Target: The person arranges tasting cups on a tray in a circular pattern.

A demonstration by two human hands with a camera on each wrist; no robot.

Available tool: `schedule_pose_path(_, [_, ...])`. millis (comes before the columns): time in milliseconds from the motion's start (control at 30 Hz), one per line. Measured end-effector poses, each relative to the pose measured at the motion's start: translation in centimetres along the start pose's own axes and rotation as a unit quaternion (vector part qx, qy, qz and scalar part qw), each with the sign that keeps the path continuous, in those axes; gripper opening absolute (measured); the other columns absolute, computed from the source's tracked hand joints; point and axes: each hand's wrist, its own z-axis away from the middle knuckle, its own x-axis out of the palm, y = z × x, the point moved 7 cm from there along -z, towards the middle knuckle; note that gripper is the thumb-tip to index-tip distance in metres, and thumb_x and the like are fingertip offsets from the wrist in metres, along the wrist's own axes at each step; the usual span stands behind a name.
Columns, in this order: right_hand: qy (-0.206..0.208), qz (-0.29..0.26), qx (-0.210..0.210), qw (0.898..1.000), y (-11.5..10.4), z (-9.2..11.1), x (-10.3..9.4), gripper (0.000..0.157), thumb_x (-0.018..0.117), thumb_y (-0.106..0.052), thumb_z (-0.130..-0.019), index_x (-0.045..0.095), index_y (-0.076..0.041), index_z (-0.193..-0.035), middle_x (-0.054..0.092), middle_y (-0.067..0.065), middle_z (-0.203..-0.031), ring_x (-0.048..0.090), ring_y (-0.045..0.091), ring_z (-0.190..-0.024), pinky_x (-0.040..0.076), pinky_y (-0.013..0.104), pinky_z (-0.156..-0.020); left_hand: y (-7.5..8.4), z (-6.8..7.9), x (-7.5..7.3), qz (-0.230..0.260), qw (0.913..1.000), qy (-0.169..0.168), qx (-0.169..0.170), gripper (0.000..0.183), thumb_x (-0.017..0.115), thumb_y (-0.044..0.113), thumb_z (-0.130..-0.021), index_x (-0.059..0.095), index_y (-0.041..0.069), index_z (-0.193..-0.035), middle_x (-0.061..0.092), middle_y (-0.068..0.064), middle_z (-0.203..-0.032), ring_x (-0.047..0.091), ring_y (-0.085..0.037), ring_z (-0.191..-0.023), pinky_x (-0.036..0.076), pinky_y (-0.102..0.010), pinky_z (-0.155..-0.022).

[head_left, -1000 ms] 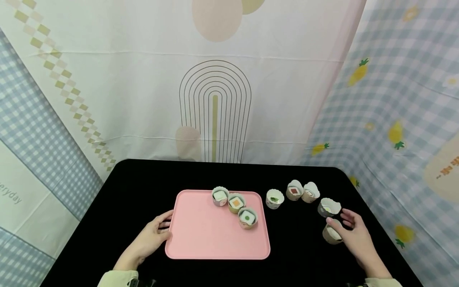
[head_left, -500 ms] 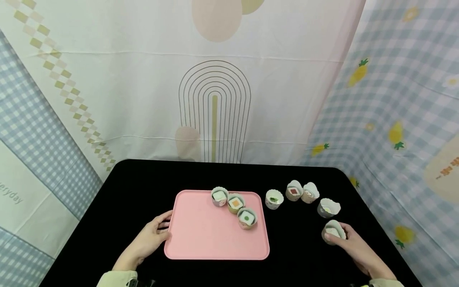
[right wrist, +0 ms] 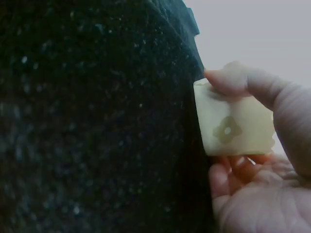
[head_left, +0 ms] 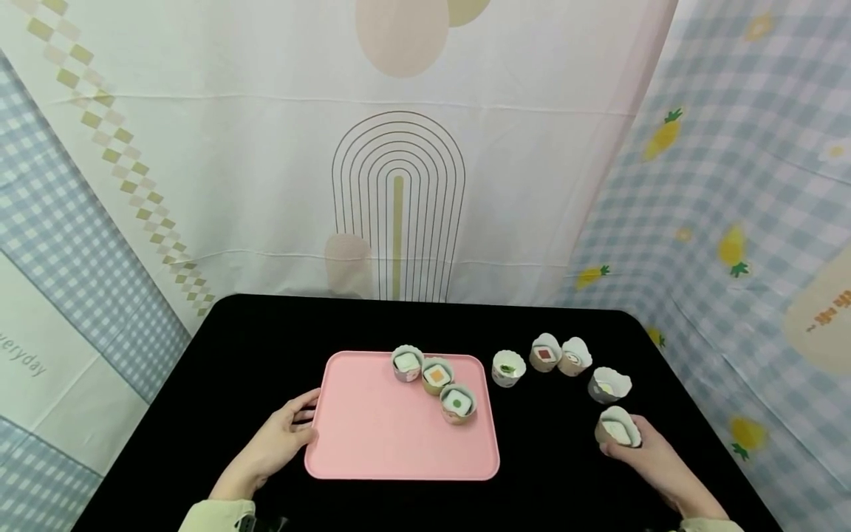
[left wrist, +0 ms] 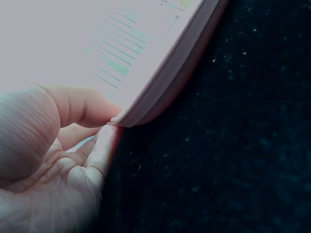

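At the left edge of a pink tray point(head_left: 392, 443), my left hand point(head_left: 279, 436) pinches the rim between thumb and fingers; the left wrist view shows the thumb point(left wrist: 87, 104) right at the rim. Three paper cupcake cups, each with a pale piece inside, stand along the tray's back right, among them one with an orange square point(head_left: 437, 377). My right hand point(head_left: 651, 454) grips another paper cupcake cup point(head_left: 610, 430) that holds a whitish piece. In the right wrist view this cup point(right wrist: 238, 128) shows a flower print, with the thumb on one side and fingers on the other.
Right of the tray, more cupcake cups stand on the black table point(head_left: 532, 458): one with a green piece point(head_left: 508, 369), one with a dark red square point(head_left: 546, 353), a white-rimmed one point(head_left: 575, 357) and a grey one point(head_left: 608, 386). Patterned cloth point(head_left: 279, 148) hangs behind.
My right hand has come down from just beside the cup and closed its fingers round it; the cup now tilts slightly in the grasp. The left hand and the tray have hardly moved.
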Motion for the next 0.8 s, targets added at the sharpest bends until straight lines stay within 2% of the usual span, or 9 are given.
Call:
schedule_pose_path(167, [0.012,0.023,-0.010,1.000,-1.7,0.3,0.5,0.072,0.071,-0.035,-0.087,0.037,0.005,-0.137,0.057,0.017,-0.117,0.057,0.024,-0.097,0.050,0.035,-0.073,-0.2,-0.1,0.1,0.007,1.0000,0.000,-0.003,0.069,0.059,-0.009,-0.082,0.039,0.006,-0.146,0.043,-0.023,-0.136,0.057,-0.034,-0.113,0.055,-0.036,-0.083])
schedule_pose_path(300, [0.014,0.031,-0.039,0.999,-4.5,0.3,2.0,0.069,0.074,-0.035,-0.085,0.042,0.002,-0.135,0.059,0.015,-0.113,0.059,0.023,-0.094,0.050,0.035,-0.072,-0.1,-0.1,0.1,0.011,0.9999,0.002,0.001,0.069,0.059,-0.010,-0.081,0.039,0.005,-0.146,0.042,-0.023,-0.137,0.056,-0.035,-0.114,0.055,-0.037,-0.084])
schedule_pose_path(600, [0.028,0.027,-0.135,0.990,-11.1,-0.4,7.9,0.062,0.081,-0.036,-0.076,0.053,-0.012,-0.126,0.061,0.004,-0.109,0.059,0.019,-0.098,0.050,0.037,-0.080,-0.2,-0.1,0.0,0.005,0.9999,0.010,-0.002,0.070,0.059,-0.010,-0.081,0.039,0.005,-0.146,0.045,-0.024,-0.134,0.057,-0.035,-0.112,0.055,-0.037,-0.083])
schedule_pose_path(800, [0.031,0.010,-0.155,0.987,-13.9,0.1,11.6,0.058,0.083,-0.037,-0.074,0.054,-0.020,-0.122,0.061,-0.005,-0.108,0.058,0.012,-0.100,0.049,0.039,-0.087,-0.1,-0.1,0.0,0.004,0.9999,0.009,-0.004,0.069,0.059,-0.010,-0.081,0.039,0.005,-0.146,0.044,-0.024,-0.135,0.057,-0.035,-0.113,0.055,-0.037,-0.083])
